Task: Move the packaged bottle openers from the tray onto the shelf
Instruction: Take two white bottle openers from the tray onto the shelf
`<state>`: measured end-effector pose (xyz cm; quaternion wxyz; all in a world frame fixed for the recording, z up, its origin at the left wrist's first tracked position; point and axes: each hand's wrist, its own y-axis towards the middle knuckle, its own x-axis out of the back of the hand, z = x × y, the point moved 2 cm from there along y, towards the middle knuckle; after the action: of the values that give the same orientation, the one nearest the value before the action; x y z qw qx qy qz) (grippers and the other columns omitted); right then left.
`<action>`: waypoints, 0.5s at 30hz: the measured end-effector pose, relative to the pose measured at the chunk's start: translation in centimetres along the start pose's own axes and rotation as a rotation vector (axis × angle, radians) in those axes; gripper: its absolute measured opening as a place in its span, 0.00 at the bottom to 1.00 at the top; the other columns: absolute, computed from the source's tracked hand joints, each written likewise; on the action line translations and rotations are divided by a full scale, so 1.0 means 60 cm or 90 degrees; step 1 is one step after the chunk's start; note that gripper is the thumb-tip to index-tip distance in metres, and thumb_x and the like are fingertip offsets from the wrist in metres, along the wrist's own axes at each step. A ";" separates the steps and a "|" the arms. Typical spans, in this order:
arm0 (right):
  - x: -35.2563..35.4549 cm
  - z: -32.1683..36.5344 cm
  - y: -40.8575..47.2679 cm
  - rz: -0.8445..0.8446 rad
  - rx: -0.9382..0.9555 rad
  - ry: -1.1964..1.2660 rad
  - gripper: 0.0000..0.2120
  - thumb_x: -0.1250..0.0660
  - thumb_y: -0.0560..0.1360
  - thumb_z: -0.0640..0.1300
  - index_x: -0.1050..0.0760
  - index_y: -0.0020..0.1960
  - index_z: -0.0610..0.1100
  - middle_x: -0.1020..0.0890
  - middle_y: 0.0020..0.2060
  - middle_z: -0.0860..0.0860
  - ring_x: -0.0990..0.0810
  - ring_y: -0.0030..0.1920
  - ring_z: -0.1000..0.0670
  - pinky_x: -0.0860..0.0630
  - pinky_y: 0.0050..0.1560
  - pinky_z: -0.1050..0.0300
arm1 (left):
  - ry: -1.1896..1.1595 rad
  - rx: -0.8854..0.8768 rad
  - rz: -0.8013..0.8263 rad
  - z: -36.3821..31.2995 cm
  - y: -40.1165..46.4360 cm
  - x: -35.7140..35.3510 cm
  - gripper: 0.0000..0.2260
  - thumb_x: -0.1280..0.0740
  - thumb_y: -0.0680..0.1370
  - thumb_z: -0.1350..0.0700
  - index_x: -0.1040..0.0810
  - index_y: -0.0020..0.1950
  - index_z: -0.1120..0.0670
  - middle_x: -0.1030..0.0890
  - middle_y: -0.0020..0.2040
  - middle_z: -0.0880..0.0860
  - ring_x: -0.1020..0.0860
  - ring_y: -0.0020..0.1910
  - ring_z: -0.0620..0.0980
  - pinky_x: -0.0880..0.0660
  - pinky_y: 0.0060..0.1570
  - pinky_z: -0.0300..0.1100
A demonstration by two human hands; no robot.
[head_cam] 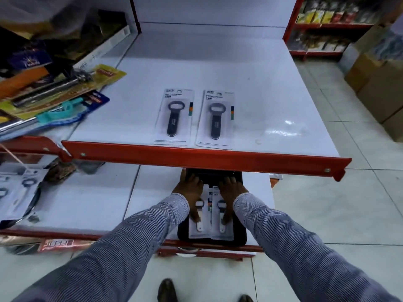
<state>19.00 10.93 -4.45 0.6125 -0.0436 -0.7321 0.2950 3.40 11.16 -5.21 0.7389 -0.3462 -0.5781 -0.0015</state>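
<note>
Two packaged bottle openers with dark handles lie side by side on the white upper shelf (272,101), the left pack (173,118) and the right pack (216,120), close to its red front rail. Below, a black tray (239,234) rests on the lower shelf and holds two more packs with white openers. My left hand (189,192) lies on the left tray pack (199,221), thumb along its left edge. My right hand (232,191) lies on the right tray pack (220,223). Both hands grip their packs at the sides; the fingertips are hidden under the upper shelf's rail.
A heap of packaged kitchen tools (54,99) crowds the upper shelf's left side. More packaged goods (19,188) lie on the lower shelf at the left. Cardboard boxes (379,88) stand on the tiled floor at the right. My shoes (168,289) show at the bottom.
</note>
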 end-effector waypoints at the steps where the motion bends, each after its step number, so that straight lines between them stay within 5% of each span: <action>1: 0.005 -0.002 0.000 0.001 -0.003 0.003 0.47 0.21 0.66 0.51 0.42 0.74 0.36 0.36 0.71 0.36 0.35 0.71 0.36 0.30 0.69 0.41 | -0.018 0.000 -0.013 0.002 -0.003 0.007 0.56 0.19 0.57 0.36 0.38 0.77 0.60 0.35 0.75 0.60 0.39 0.76 0.60 0.48 0.79 0.58; 4: 0.032 -0.007 -0.021 -0.013 -0.009 0.092 0.53 0.17 0.58 0.54 0.39 0.74 0.41 0.38 0.73 0.39 0.40 0.74 0.36 0.30 0.70 0.40 | -0.083 0.002 -0.098 0.005 -0.025 0.032 0.44 0.18 0.60 0.42 0.30 0.70 0.58 0.32 0.70 0.58 0.37 0.73 0.60 0.42 0.77 0.54; 9: 0.077 -0.017 -0.112 -0.166 0.015 0.329 0.17 0.25 0.67 0.40 0.19 0.55 0.47 0.18 0.56 0.46 0.21 0.58 0.45 0.26 0.59 0.57 | -0.422 0.018 -0.207 -0.008 -0.125 0.054 0.19 0.26 0.71 0.63 0.23 0.60 0.54 0.21 0.60 0.56 0.21 0.59 0.57 0.22 0.57 0.47; 12: 0.115 -0.006 -0.191 -0.247 0.045 0.402 0.09 0.26 0.68 0.38 0.15 0.46 0.49 0.13 0.45 0.51 0.17 0.46 0.51 0.20 0.53 0.55 | -0.497 -0.008 -0.266 -0.022 -0.202 0.070 0.11 0.30 0.75 0.64 0.22 0.50 0.48 0.16 0.50 0.51 0.18 0.47 0.49 0.22 0.46 0.38; 15: 0.169 -0.003 -0.266 -0.340 0.074 0.428 0.09 0.27 0.72 0.40 0.15 0.49 0.51 0.12 0.46 0.53 0.16 0.46 0.53 0.19 0.50 0.57 | -0.495 -0.031 -0.382 -0.016 -0.274 0.120 0.13 0.30 0.76 0.64 0.22 0.49 0.45 0.15 0.47 0.44 0.19 0.44 0.40 0.28 0.43 0.25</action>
<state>21.41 2.20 12.17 0.8732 0.0885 -0.4595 0.1360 -0.02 1.04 9.21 0.4273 -0.1566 -0.8850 -0.0983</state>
